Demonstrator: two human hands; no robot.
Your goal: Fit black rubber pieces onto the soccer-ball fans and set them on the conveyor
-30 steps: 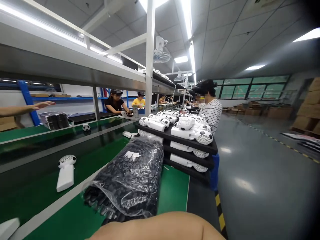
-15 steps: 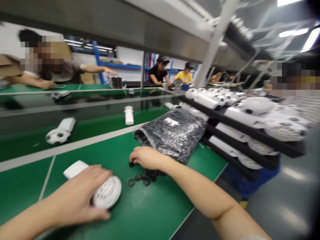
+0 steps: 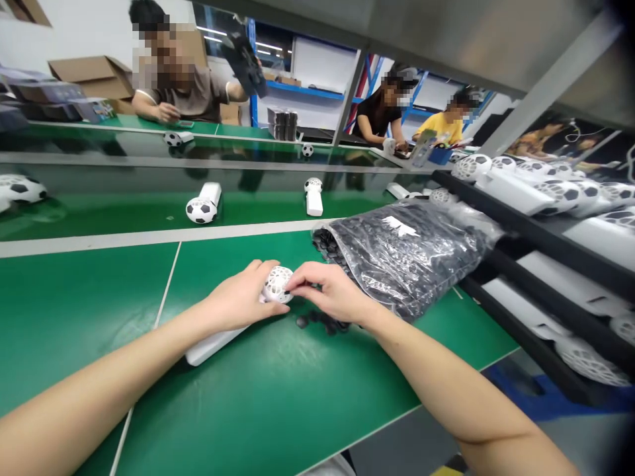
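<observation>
Green tabletop [image 3: 213, 410] supports the white ball [image 3: 278, 281], cupped by the left hand [image 3: 241, 296], while the right hand [image 3: 337, 294] pinches a dark cap [image 3: 287, 291] against its lattice, seemingly unfinished beside the patched ball [image 3: 201, 209] beyond, loose caps [image 3: 330, 324] near.

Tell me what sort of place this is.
Most likely a factory assembly line: matching white units with football patterns lie spaced along a long green surface, more fill stacked black trays, and several people are at the far side.
</observation>
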